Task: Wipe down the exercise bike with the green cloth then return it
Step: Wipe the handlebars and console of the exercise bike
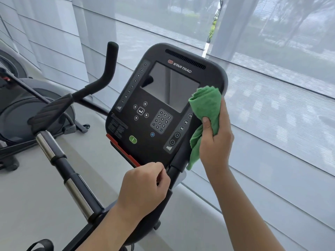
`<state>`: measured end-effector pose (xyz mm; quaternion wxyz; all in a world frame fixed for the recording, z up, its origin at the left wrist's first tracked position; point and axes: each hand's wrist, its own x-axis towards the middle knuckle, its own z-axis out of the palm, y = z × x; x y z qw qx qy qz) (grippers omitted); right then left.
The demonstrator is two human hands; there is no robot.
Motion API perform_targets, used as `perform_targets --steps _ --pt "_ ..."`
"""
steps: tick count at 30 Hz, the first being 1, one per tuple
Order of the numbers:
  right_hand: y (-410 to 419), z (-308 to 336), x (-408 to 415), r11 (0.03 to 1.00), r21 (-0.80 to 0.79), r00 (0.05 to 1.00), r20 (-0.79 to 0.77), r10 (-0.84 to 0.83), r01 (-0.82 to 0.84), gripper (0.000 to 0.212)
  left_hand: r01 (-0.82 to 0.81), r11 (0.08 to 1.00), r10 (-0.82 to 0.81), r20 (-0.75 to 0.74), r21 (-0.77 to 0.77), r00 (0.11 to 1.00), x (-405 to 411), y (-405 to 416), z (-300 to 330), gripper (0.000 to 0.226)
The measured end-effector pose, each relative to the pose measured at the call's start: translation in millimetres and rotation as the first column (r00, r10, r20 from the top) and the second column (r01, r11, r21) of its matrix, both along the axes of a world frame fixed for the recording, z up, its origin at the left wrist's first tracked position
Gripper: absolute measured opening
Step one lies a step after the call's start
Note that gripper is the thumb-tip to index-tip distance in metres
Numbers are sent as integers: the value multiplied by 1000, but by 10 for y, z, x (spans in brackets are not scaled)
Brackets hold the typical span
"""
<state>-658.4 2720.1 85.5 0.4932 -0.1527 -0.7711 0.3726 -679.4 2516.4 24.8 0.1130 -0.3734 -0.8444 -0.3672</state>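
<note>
Exercise bike's black console (159, 105): bunched green microfibre cloth (204, 113), clenched in right hand (215, 142), at its right edge. Left hand (143, 187) curled at bottom edge, apparently empty. Wiping likely under way; return pending.

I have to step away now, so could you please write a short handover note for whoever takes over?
Right hand: gripping the bunched green cloth against the right edge of the console.
Left hand: loosely curled at the console's lower edge, holding nothing visible.
Done: cannot tell which surfaces are already wiped.
Left: finish the console, wipe the handlebars, then return the cloth.
</note>
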Motion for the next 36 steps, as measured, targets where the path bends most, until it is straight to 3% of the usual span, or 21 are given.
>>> perform_targets --steps 6,11,16,21,25,29,36 --pt "-257 -581 309 977 -211 995 92 43 -23 65 -24 999 23 -12 -36 1000 8 14 17 32" --pt "-447 -705 430 963 -269 995 92 36 -10 62 -36 999 34 -35 -41 999 39 16 49 31" --pt "-634 -729 503 972 -234 994 105 24 2 58 -11 1000 11 -11 -10 1000 57 2 52 30" --pt "-846 -742 639 970 -242 986 160 53 -13 55 60 991 -84 201 119 976 8 -74 -21 21" --pt "-1009 -753 755 976 -217 969 240 54 -1 55 105 978 -154 279 182 948 40 -255 -77 16" --pt "-1179 -777 840 984 -174 955 295 26 27 55 142 980 -179 317 136 931 97 -480 -176 27" --pt "-1443 -836 966 990 -124 946 322 -26 69 50 133 991 -136 255 28 957 229 -819 -317 37"
